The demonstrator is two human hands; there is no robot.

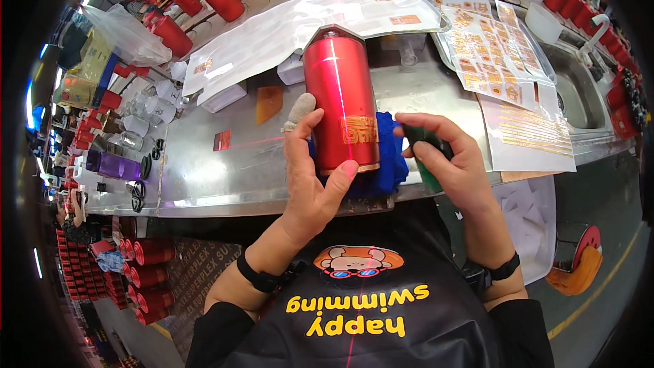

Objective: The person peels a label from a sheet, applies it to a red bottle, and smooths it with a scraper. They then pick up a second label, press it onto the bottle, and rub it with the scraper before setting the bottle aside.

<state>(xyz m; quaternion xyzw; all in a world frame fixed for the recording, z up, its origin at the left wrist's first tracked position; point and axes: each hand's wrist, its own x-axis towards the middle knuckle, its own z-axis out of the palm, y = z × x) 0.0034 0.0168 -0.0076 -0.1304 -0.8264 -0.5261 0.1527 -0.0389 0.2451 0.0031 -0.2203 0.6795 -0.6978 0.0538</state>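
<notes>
A red metal cylinder (337, 88) with a gold patterned decal (359, 129) near its lower end leans over the bench in front of me. My left hand (310, 177) is closed round its lower left side, thumb on the front near the bottom rim. Pale fingertip covers (302, 105) show at the cylinder's left edge. Under and beside the cylinder lies a bunched blue cloth (390, 153). To the right, my right hand (453, 163) pinches a dark green flat scraper (429, 176), apart from the cylinder. A thin red light line runs down the cylinder.
The steel bench (211, 177) carries an amber flat piece (269, 103) and a small red card (222, 140). Gold decal sheets (490, 54) lie right, by a sink (579, 92). A long white sheet (272, 34) spans the back. A purple bottle (112, 165) stands left.
</notes>
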